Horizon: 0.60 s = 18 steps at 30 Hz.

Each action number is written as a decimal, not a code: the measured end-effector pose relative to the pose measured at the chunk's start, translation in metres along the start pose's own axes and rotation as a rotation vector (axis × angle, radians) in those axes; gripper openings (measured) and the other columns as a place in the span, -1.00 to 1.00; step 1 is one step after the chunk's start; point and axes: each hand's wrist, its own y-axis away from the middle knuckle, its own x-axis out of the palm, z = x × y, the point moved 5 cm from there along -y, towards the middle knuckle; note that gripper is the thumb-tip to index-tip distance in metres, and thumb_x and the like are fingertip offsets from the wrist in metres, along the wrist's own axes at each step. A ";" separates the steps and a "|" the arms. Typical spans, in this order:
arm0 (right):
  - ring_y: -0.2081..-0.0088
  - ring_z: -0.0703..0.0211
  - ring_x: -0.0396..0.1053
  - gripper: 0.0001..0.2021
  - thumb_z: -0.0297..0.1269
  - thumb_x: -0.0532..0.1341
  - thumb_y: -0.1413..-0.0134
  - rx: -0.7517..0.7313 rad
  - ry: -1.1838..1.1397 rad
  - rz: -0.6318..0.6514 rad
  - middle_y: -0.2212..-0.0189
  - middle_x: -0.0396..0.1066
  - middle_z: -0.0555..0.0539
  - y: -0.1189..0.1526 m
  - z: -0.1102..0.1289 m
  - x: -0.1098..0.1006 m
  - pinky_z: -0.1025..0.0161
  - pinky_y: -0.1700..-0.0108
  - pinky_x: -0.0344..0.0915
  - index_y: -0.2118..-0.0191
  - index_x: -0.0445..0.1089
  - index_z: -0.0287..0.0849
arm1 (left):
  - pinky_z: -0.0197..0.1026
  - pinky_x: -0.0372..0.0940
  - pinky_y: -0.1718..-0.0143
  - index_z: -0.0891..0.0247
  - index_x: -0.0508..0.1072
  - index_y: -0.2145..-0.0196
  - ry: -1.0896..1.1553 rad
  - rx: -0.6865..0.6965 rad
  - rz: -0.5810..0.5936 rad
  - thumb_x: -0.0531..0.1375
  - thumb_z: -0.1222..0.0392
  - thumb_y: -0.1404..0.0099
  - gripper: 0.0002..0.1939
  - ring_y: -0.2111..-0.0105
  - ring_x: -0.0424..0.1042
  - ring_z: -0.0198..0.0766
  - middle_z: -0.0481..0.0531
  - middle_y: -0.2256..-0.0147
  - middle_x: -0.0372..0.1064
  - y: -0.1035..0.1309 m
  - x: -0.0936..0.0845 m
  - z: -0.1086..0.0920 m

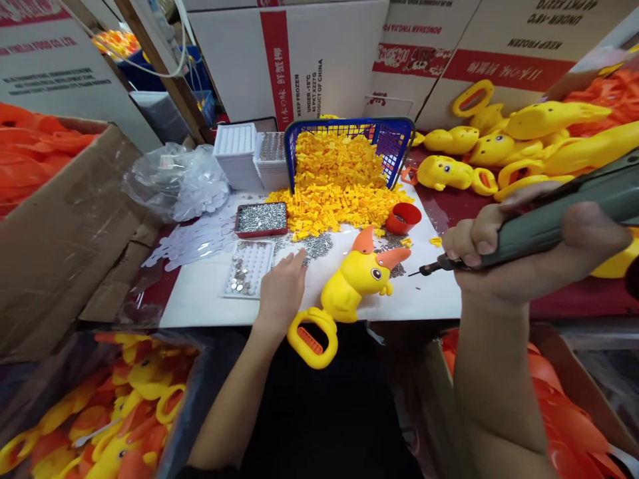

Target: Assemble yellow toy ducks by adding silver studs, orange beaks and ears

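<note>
A yellow duck toy is laid on the white tabletop, its ring handle jutting past the near edge. To the duck's right, a green power screwdriver is gripped by the closed right hand, its tip pointed toward the beak. To the duck's left, small screws are touched by the left hand, held palm down, its grasp hidden. Behind the duck, yellow pieces are spilled from a blue basket.
</note>
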 end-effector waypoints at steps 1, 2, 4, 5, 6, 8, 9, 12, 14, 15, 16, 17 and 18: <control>0.82 0.35 -0.04 -0.78 -0.10 0.30 0.30 0.002 -0.002 0.006 0.83 0.18 0.12 0.000 0.000 0.001 0.34 0.77 -0.15 0.48 0.36 -0.09 | -0.08 0.48 0.16 0.21 0.52 -0.07 0.022 0.001 -0.036 0.19 0.33 -0.37 -0.67 0.13 0.62 0.00 0.19 0.07 0.61 0.000 0.000 0.000; 0.82 0.35 -0.02 -0.78 -0.11 0.30 0.30 0.004 -0.002 0.015 0.83 0.19 0.11 0.000 0.000 0.001 0.34 0.77 -0.13 0.48 0.37 -0.09 | -0.10 0.47 0.21 0.20 0.55 0.00 0.046 0.009 -0.069 0.18 0.35 -0.37 -0.71 0.21 0.63 -0.03 0.15 0.16 0.64 0.001 0.001 -0.001; 0.83 0.33 -0.02 -0.78 -0.10 0.30 0.30 -0.004 -0.008 0.033 0.83 0.19 0.12 -0.002 -0.001 0.002 0.34 0.79 -0.12 0.48 0.38 -0.09 | -0.13 0.45 0.25 0.20 0.59 0.12 0.093 0.035 -0.117 0.17 0.36 -0.36 -0.78 0.28 0.62 -0.06 0.11 0.26 0.64 0.002 0.001 -0.001; 0.85 0.33 -0.03 -0.76 -0.06 0.31 0.30 -0.016 -0.009 0.044 0.84 0.17 0.13 -0.002 -0.002 0.002 0.34 0.81 -0.14 0.48 0.38 -0.08 | -0.13 0.45 0.24 0.21 0.59 0.16 0.117 0.047 -0.135 0.18 0.36 -0.36 -0.80 0.28 0.62 -0.06 0.11 0.27 0.64 0.001 0.001 0.000; 0.86 0.33 -0.07 -0.72 -0.01 0.32 0.32 -0.040 -0.014 0.043 0.84 0.15 0.16 -0.003 -0.002 0.002 0.35 0.83 -0.19 0.49 0.37 -0.07 | -0.13 0.46 0.23 0.22 0.59 0.18 0.146 0.058 -0.159 0.19 0.36 -0.34 -0.81 0.27 0.62 -0.07 0.11 0.27 0.64 0.001 0.000 0.001; 0.88 0.36 -0.12 -0.66 0.03 0.34 0.39 -0.083 -0.038 -0.008 0.81 0.18 0.22 -0.005 -0.002 0.001 0.36 0.87 -0.28 0.49 0.34 -0.07 | -0.13 0.47 0.19 0.25 0.59 0.21 0.214 0.071 -0.215 0.23 0.38 -0.31 -0.84 0.25 0.62 -0.07 0.12 0.25 0.64 -0.002 -0.003 0.006; 0.88 0.38 -0.11 -0.65 0.02 0.35 0.43 -0.094 -0.050 -0.050 0.77 0.21 0.23 -0.005 -0.002 0.000 0.37 0.87 -0.30 0.49 0.33 -0.07 | -0.12 0.48 0.17 0.26 0.58 0.22 0.250 0.073 -0.247 0.24 0.38 -0.29 -0.86 0.23 0.62 -0.07 0.12 0.24 0.64 -0.003 -0.004 0.008; 0.85 0.41 -0.05 -0.68 -0.05 0.34 0.45 -0.091 -0.070 -0.141 0.68 0.27 0.24 -0.005 -0.002 -0.002 0.38 0.86 -0.30 0.51 0.30 -0.10 | -0.12 0.51 0.11 0.26 0.57 0.22 0.341 0.068 -0.332 0.26 0.35 -0.29 -0.89 0.21 0.64 -0.11 0.09 0.23 0.65 -0.005 -0.009 0.013; 0.85 0.42 -0.04 -0.69 -0.06 0.32 0.42 -0.089 -0.073 -0.140 0.69 0.24 0.23 -0.004 -0.001 0.000 0.39 0.85 -0.29 0.50 0.31 -0.11 | -0.12 0.53 0.11 0.26 0.57 0.22 0.518 0.032 -0.367 0.28 0.29 -0.29 -0.90 0.24 0.65 -0.14 0.06 0.26 0.65 -0.004 -0.012 0.014; 0.85 0.41 -0.04 -0.69 -0.05 0.32 0.40 -0.093 -0.077 -0.125 0.70 0.22 0.23 -0.004 -0.001 0.001 0.40 0.85 -0.28 0.49 0.32 -0.11 | -0.13 0.55 0.12 0.26 0.57 0.23 0.661 0.001 -0.369 0.31 0.27 -0.27 -0.90 0.26 0.65 -0.15 0.05 0.28 0.65 -0.003 -0.013 0.013; 0.85 0.41 -0.05 -0.69 -0.04 0.33 0.38 -0.099 -0.082 -0.103 0.72 0.20 0.22 -0.004 -0.001 0.003 0.40 0.85 -0.27 0.49 0.33 -0.11 | -0.13 0.56 0.13 0.27 0.57 0.24 0.821 -0.036 -0.357 0.33 0.25 -0.24 -0.89 0.28 0.66 -0.15 0.04 0.31 0.65 -0.001 -0.014 0.011; 0.85 0.40 -0.06 -0.69 -0.03 0.34 0.36 -0.106 -0.087 -0.073 0.74 0.18 0.21 -0.003 -0.001 0.005 0.39 0.86 -0.26 0.49 0.34 -0.11 | -0.14 0.57 0.15 0.28 0.57 0.26 0.973 -0.072 -0.329 0.36 0.23 -0.21 -0.87 0.30 0.66 -0.15 0.04 0.33 0.65 0.003 -0.014 0.006; 0.86 0.39 -0.07 -0.70 -0.01 0.34 0.32 -0.112 -0.089 -0.034 0.77 0.14 0.21 -0.002 -0.001 0.008 0.39 0.86 -0.24 0.50 0.34 -0.10 | -0.15 0.58 0.17 0.28 0.56 0.28 1.091 -0.098 -0.293 0.38 0.23 -0.18 -0.86 0.31 0.66 -0.15 0.03 0.35 0.65 0.007 -0.014 0.000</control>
